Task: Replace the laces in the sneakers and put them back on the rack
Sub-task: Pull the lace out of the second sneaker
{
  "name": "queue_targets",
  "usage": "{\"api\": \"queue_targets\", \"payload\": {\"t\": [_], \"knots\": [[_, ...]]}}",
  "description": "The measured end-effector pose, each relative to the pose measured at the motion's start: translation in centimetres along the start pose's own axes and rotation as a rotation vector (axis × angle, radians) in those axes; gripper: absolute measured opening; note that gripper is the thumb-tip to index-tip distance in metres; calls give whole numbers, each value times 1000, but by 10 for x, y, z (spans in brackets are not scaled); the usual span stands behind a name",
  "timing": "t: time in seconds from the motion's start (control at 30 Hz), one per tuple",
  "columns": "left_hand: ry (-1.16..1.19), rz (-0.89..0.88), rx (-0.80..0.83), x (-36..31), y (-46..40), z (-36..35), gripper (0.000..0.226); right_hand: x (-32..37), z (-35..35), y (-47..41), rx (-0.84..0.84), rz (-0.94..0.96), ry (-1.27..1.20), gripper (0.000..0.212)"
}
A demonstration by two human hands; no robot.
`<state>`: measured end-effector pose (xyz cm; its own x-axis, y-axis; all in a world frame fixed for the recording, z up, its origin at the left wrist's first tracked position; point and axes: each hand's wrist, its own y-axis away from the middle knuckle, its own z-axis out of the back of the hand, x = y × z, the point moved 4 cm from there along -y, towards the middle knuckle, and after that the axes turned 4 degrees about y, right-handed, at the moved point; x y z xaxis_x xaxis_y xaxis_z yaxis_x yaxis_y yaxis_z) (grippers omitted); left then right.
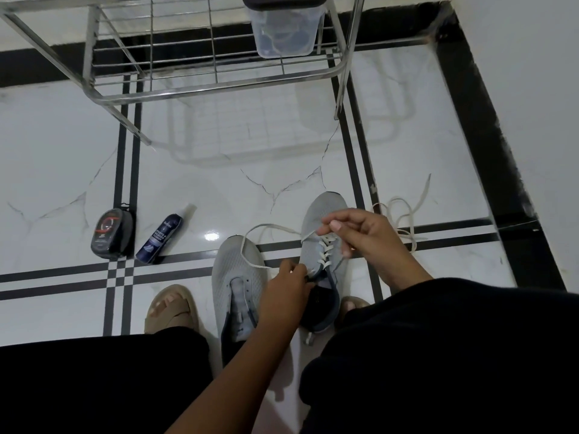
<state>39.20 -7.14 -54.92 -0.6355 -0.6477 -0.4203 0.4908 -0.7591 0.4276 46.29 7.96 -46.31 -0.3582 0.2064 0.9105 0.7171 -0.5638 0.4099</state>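
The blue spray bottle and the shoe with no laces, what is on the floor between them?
Nothing: the head view shows only bare shiny floor between the spray bottle and the unlaced sneaker.

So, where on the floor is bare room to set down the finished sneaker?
Bare tile lies between the steel wire rack and the two grey knit sneakers, and left of the dark blue spray bottle and the black polish case. It is crowded right of the laced sneaker, where a loose white lace sprawls.

Dim, soft wide-angle view (glare spot on glossy floor [211, 236])
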Motion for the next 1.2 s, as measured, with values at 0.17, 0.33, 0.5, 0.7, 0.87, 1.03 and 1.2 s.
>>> {"api": "queue_targets", "payload": {"t": [0.17,0.33,0.5,0.7,0.87,1.03,1.2], "knots": [[13,61,-39,15,2,4,21,9,21,5,-50,81,-533,17],[66,140,8,22,7,2,29,-24,58,-6,-459,-204,-218,23],[88,59,-86,13,6,8,33,-70,48,2,-190,-378,917,36],[13,27,-70,4,1,9,23,-90,-21,11,313,-326,794,48],[55,57,-80,-3,-1,12,25,-97,-29,8,185,-271,875,71],[79,64,-67,-3,-3,3,24,-107,-23,7,-12,-364,872,58],[307,169,-182,14,1,4,14,-115,-13,6,-63,-466,768,28]]}}
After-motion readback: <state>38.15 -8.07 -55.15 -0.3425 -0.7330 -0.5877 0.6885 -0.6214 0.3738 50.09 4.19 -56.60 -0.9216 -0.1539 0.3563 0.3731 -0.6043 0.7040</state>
